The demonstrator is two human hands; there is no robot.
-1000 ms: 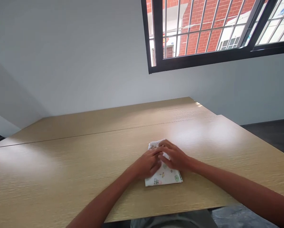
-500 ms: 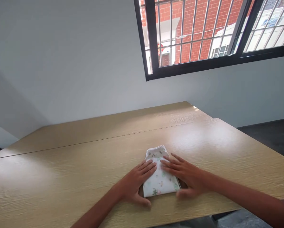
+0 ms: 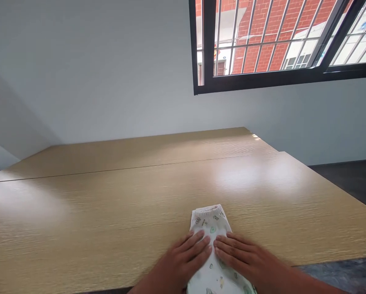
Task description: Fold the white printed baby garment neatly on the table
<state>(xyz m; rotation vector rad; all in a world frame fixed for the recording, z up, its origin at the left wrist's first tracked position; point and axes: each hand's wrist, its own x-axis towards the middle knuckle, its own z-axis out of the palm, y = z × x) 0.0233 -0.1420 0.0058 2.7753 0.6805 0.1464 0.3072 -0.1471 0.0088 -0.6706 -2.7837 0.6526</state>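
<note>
A white garment (image 3: 213, 224), printed with small green, black and pale figures, lies folded on the wooden table near its front edge. Its far end has a gathered, elastic-looking edge; the near end runs out of the picture at the bottom. My left hand (image 3: 187, 259) rests flat on the garment's left side, fingers stretched out and side by side. On the right side, my right hand (image 3: 246, 257) lies flat in the same way, its fingertips close to those of the left. Both thumbs are hidden.
The light wooden table (image 3: 109, 204) stretches to the wall, with a seam (image 3: 124, 168) across its far part. A black-framed, barred window (image 3: 262, 77) is set in the wall at upper right. Dark floor (image 3: 348, 175) shows beyond the table's right edge.
The garment and both hands now sit lower in the picture, and the view has shifted. More of the garment's gathered end shows. The right hand's fingers have drawn together from a spread.
</note>
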